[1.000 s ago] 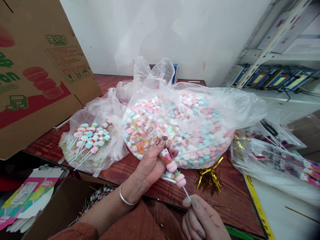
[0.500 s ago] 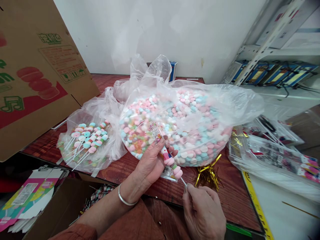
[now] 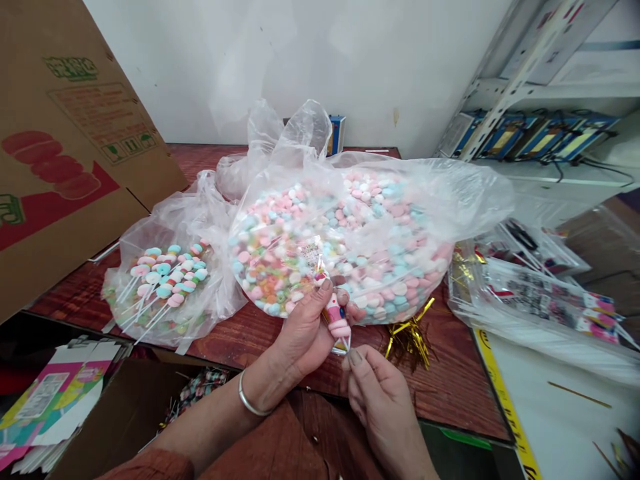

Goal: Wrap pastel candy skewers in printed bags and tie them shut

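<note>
My left hand [image 3: 307, 323] is closed round a clear printed candy bag [image 3: 311, 252], its top end sticking up past the thumb. Inside the bag's lower end is a marshmallow skewer [image 3: 340, 327], pink and white lumps showing below my fingers. My right hand [image 3: 377, 390] pinches at the skewer's white stick, just under the bag's mouth; the fingertips partly hide it. Behind both hands lies a big clear sack [image 3: 390, 267] of pastel marshmallows. Finished-looking marshmallow skewers [image 3: 170, 273] rest on a smaller plastic bag [image 3: 117, 283] to the left.
A large cardboard carton [image 3: 75, 133] stands at the left. Gold tinsel ties [image 3: 413, 337] lie on the dark red table [image 3: 460, 373]. Printed plastic bags [image 3: 540, 293] are piled at the right, below a white shelf [image 3: 560, 173]. An open box [image 3: 125, 407] sits low at the left.
The marshmallow skewer has slid up into the bag, so fewer lumps stick out below. My right hand has moved up and left, close to my left hand. The view has shifted slightly.
</note>
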Tool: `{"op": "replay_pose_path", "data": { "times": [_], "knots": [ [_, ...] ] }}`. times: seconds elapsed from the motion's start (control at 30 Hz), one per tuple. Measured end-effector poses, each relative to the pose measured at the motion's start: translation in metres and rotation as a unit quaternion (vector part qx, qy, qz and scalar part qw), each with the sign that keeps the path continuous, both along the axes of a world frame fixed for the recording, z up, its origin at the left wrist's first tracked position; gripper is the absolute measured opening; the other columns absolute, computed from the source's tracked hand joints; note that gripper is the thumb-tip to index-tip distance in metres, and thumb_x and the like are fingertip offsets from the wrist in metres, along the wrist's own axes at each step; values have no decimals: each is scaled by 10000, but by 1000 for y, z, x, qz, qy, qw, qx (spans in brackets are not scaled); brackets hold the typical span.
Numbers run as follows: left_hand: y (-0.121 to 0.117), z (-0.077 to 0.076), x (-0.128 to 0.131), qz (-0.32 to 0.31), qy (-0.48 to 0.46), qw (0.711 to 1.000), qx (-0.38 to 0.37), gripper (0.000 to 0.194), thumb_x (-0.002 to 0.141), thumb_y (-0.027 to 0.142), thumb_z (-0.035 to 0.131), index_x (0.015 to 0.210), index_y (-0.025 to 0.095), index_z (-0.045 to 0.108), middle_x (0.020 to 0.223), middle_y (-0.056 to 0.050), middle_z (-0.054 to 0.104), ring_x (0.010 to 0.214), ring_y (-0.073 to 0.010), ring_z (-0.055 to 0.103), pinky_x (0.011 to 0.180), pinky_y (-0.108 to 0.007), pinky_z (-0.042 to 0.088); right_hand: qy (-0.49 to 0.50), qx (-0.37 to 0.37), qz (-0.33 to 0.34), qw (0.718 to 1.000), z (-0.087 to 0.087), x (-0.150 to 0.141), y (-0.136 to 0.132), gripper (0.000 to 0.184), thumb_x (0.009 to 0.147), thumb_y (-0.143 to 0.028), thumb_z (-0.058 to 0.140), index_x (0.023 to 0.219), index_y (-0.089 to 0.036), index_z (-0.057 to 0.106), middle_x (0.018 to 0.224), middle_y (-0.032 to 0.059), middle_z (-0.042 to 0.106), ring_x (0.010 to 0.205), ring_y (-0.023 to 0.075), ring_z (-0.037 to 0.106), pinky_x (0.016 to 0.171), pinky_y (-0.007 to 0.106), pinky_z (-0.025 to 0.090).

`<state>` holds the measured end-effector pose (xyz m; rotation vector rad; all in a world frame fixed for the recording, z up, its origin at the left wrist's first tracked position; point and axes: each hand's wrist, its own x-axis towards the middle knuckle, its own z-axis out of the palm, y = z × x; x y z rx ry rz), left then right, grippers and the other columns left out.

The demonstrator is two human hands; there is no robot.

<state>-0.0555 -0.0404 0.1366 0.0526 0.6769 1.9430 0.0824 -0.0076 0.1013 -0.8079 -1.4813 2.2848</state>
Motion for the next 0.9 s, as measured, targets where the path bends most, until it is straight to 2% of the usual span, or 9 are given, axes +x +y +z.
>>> {"op": "replay_pose_path", "data": {
  "times": [0.1, 0.23, 0.33, 0.4, 0.5, 0.57, 0.6, 0.77, 0.9],
  "knots": [
    [1, 0, 7, 10, 15, 1000, -5, 289, 838, 327, 752, 1013, 127, 640, 750, -1, 600, 662, -107, 605, 637, -242, 528, 0, 84, -33, 996, 3, -5, 2, 437, 904, -585, 592, 723, -197, 501, 560, -87, 340, 493, 74, 282, 434, 187, 235],
    [1, 5, -2, 33, 30, 999, -7, 416, 758, 307, 828, 1085, 128, 642, 894, -50, 681, 840, -171, 674, 788, -311, 564, -4, 118, -28, 993, 5, -5, 5, 417, 946, -560, 527, 726, -207, 495, 579, -79, 340, 505, 92, 299, 446, 210, 267],
    [3, 9, -12, 68, 43, 997, -2, 464, 738, 258, 843, 1138, 156, 630, 889, -26, 684, 837, -164, 672, 755, -291, 567, -22, 208, -32, 977, 5, -3, 7, 366, 985, -478, 487, 742, -206, 516, 605, -58, 424, 532, 107, 392, 484, 217, 330],
    [5, 10, -14, 60, 39, 997, -5, 410, 762, 255, 823, 1113, 164, 630, 771, 12, 632, 731, -136, 638, 599, -230, 529, -36, 346, -59, 936, 3, -2, 7, 264, 992, -387, 504, 825, -197, 576, 664, -29, 545, 576, 120, 485, 538, 227, 380],
    [7, 10, -10, 49, 14, 999, -4, 353, 794, 303, 797, 1067, 167, 620, 713, 33, 567, 665, -117, 596, 452, -174, 418, -25, 586, -124, 801, -1, -3, 8, 128, 966, -240, 551, 877, -187, 627, 674, 0, 622, 587, 142, 533, 601, 259, 395],
    [8, 9, -6, 48, 7, 999, 1, 342, 811, 310, 782, 1068, 157, 618, 706, 41, 545, 643, -101, 577, 484, -181, 453, -5, 657, -140, 740, -2, -2, 9, 149, 961, -188, 534, 849, -182, 632, 650, 9, 622, 582, 151, 533, 623, 275, 392],
    [8, 9, -4, 47, 9, 999, 5, 340, 821, 312, 774, 1075, 148, 619, 700, 45, 536, 630, -91, 567, 530, -194, 489, -4, 649, -130, 749, -1, -1, 9, 171, 969, -186, 517, 839, -182, 627, 647, 8, 618, 580, 149, 533, 616, 271, 391],
    [8, 7, 4, 45, 34, 998, 20, 364, 850, 370, 739, 1094, 124, 628, 684, 54, 531, 583, -64, 531, 740, -260, 553, -38, 366, -44, 929, 6, 0, 9, 338, 1014, -342, 450, 718, -202, 536, 561, -56, 454, 493, 103, 407, 488, 223, 311],
    [10, 0, 18, 31, 47, 998, 13, 322, 873, 381, 709, 1059, 129, 632, 674, 47, 542, 580, -69, 534, 766, -277, 543, -15, 256, -71, 964, 10, -9, 9, 352, 976, -416, 506, 707, -195, 565, 627, -27, 538, 583, 121, 490, 551, 222, 396]
  ]
}}
